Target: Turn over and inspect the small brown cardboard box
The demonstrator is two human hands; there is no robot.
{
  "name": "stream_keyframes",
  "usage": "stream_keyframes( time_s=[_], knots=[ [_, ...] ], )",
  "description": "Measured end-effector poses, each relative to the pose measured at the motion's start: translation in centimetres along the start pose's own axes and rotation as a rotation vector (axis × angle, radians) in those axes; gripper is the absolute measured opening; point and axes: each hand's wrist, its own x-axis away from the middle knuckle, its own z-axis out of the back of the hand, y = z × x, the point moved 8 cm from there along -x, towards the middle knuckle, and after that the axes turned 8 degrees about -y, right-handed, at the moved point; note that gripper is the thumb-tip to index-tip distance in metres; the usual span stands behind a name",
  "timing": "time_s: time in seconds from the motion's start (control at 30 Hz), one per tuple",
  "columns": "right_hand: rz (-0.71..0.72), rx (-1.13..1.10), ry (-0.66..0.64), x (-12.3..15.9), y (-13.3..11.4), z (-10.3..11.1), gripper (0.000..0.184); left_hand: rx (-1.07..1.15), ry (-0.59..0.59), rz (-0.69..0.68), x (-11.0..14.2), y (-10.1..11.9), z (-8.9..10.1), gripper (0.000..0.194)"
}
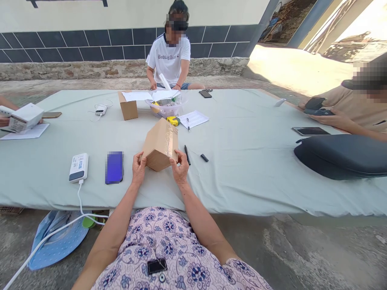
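Note:
A small brown cardboard box point(161, 144), sealed with clear tape, rests tilted on the pale green cloth-covered table point(242, 161). My left hand point(138, 168) grips its near left corner with fingers curled. My right hand point(180, 168) pinches the near right corner, thumb on the box face. A black pen point(187, 154) and a small black cap point(204, 158) lie just right of the box.
A white power bank point(78, 167) with a cable and a phone point(114, 167) lie to my left. Farther back are another cardboard box point(128, 106), a clear bowl point(166, 108), a yellow tape measure point(173, 120) and papers point(193, 119). A person sits opposite; others' hands sit at left and right. A dark bag point(341, 155) lies on the right.

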Motion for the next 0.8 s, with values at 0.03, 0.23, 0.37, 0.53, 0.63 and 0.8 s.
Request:
stream_keyframes(
  time_s=[0.03,0.23,0.37,0.53,0.63,0.8],
  knots=[
    [0.011,-0.010,0.020,0.0,0.0,0.2,0.053,0.004,-0.038,0.011,0.0,-0.2,-0.4,0.071],
    [0.046,0.012,0.086,-0.2,0.0,1.0,0.056,-0.240,-0.121,-0.044,0.4,0.9,-1.1,0.065],
    [0.058,0.000,0.034,-0.2,-0.2,0.5,0.057,-0.338,-0.099,-0.089,0.5,1.5,-0.9,0.060],
    [0.080,-0.060,-0.019,-0.1,-0.4,-0.1,0.056,-0.398,-0.098,-0.091,0.6,1.4,-0.8,0.058],
    [0.071,-0.066,-0.064,-0.1,-0.3,-0.5,0.057,-0.409,-0.096,-0.088,0.7,1.4,-0.8,0.058],
    [0.014,-0.118,-0.127,-0.2,0.1,-1.4,0.063,-0.434,-0.072,-0.063,0.7,1.1,-0.6,0.054]
  ],
)
